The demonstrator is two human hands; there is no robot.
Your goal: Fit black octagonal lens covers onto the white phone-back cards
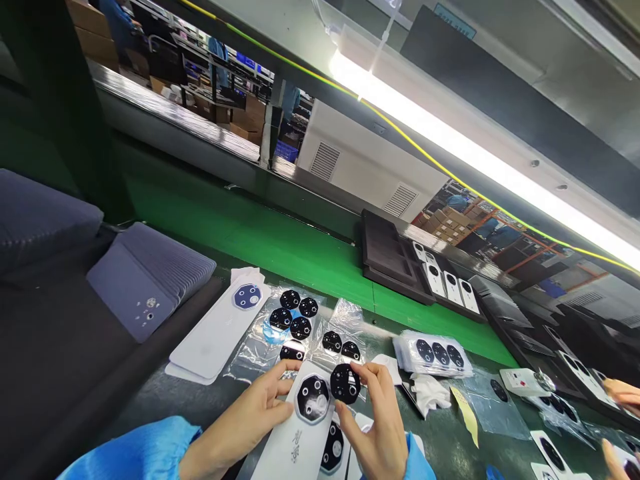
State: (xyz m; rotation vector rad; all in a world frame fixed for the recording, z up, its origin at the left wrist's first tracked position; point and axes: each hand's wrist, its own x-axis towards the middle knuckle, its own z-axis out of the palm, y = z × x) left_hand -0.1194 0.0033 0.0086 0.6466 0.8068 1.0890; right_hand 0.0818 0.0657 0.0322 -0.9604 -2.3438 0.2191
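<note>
My left hand (263, 405) grips a white phone back cover (280, 448) by its upper left edge. A black octagonal camera lens plate (313, 399) with a hazy, reflective surface sits near the cover's top. Between the thumb and fingers of my right hand (377, 417) is a loose black lens plate (345, 384), held just right of the cover's top corner. Beneath my hands, partly hidden, lies another white cover with a black lens plate (332, 447). Transparent film sheets with several black lens plates (301, 327) lie beyond my hands.
White covers (215, 330) and a fanned stack of blue-grey sheets (150, 283) lie left. Bagged lens plates (433, 353), crumpled tissue (430, 395) and a yellow paper strip (465, 417) lie right. Black trays (387, 257) stand behind. A co-worker's hands (623, 393) show at far right.
</note>
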